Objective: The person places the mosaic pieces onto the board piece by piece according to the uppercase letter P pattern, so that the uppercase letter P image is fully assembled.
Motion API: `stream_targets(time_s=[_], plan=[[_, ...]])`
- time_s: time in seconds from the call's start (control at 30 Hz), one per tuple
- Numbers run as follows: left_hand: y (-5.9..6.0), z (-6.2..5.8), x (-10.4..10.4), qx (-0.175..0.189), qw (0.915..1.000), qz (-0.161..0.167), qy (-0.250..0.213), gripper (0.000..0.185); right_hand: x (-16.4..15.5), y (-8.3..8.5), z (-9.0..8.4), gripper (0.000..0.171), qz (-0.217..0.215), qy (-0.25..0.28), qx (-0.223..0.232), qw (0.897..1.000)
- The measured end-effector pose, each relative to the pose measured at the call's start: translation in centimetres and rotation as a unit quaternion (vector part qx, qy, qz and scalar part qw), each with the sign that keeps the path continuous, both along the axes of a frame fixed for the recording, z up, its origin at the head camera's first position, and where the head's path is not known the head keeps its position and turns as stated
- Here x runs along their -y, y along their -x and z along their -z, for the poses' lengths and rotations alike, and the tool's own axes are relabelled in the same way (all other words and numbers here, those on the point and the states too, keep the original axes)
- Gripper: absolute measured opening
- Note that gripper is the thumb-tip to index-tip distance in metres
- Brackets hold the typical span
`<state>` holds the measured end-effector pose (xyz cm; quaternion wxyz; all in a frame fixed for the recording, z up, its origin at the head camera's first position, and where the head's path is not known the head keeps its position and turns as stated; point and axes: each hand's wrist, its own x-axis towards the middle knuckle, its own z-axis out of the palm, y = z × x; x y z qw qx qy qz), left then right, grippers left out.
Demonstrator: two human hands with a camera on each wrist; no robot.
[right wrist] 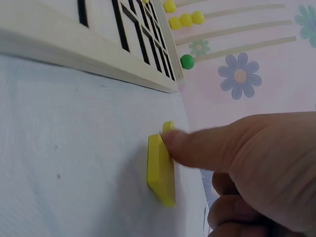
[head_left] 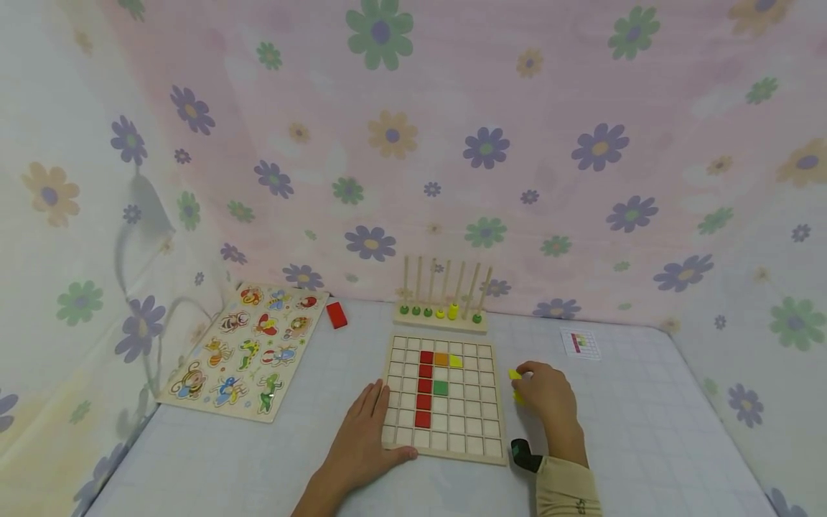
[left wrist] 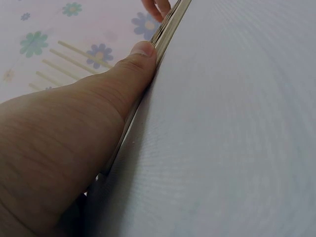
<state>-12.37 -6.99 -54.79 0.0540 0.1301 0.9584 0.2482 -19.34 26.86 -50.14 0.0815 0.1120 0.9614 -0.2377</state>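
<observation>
A wooden grid board (head_left: 446,454) lies in the middle of the table, with a column of red squares (head_left: 424,386), an orange square (head_left: 441,359), a green square (head_left: 441,388) and a yellow triangle (head_left: 456,360) in its cells. My left hand (head_left: 362,441) rests at its lower left corner, fingers straight along the left side and thumb (left wrist: 140,52) against the front edge. To the right of the board, my right hand (head_left: 548,395) pinches a small yellow tile (head_left: 513,374) at the table. Its thumb (right wrist: 180,145) also touches a second yellow tile (right wrist: 160,170); the index fingertip is hidden in the right wrist view.
Behind the board stands a wooden peg rack (head_left: 442,322) with green and yellow beads. An insect puzzle board (head_left: 248,352) lies at left, beside a red block (head_left: 337,315). A pattern card (head_left: 581,345) lies at back right. Floral cloth (head_left: 439,158) walls surround the table.
</observation>
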Motion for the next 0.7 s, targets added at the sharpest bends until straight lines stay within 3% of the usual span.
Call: stream_targets(time_s=[0.33, 0.7], plan=[[-0.08, -0.23, -0.05, -0.003, 1.0000, 0.000, -0.003, 0.122, 0.06, 0.01, 0.50, 0.055, 0.014, -0.022, 0.001, 1.000], [-0.19, -0.14, -0.04, -0.010, 0.9999, -0.003, 0.000, 0.122, 0.74, 0.33, 0.89, 0.039, 0.024, -0.026, -0.028, 0.999]])
